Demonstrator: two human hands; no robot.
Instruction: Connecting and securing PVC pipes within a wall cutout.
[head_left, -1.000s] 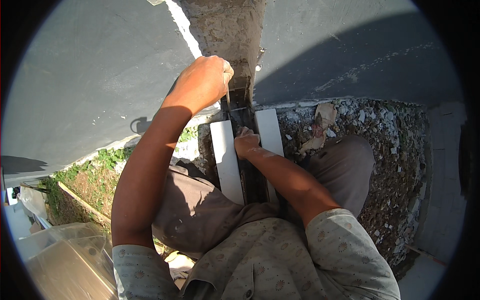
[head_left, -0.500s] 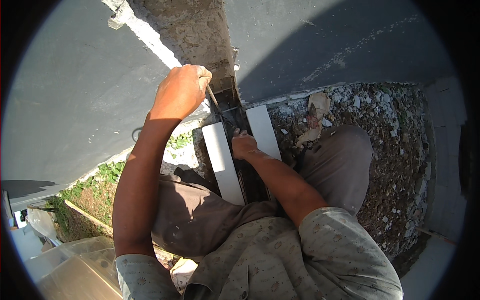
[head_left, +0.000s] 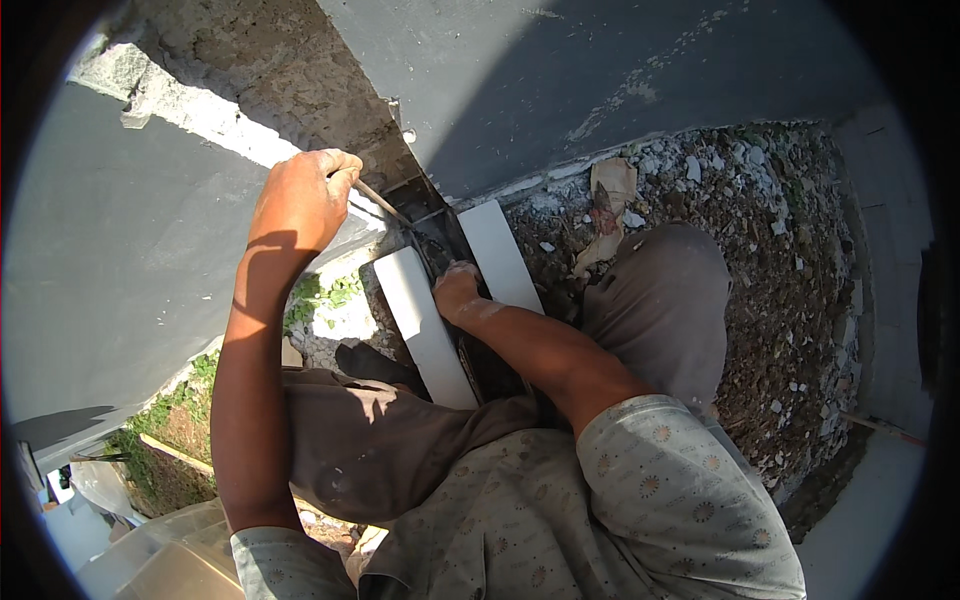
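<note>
Stick (head_left: 381,200) slants from left hand (head_left: 303,197) down toward right hand (head_left: 458,289).

We are finding no words, numbers or signs that can be read. On the patterned shirt (head_left: 540,500), we are seeing small, faint marks among the round motifs (head_left: 650,486), spreading over the right sleeve (head_left: 690,520) toward its hem, but they are proving too tiny to make out.
</note>
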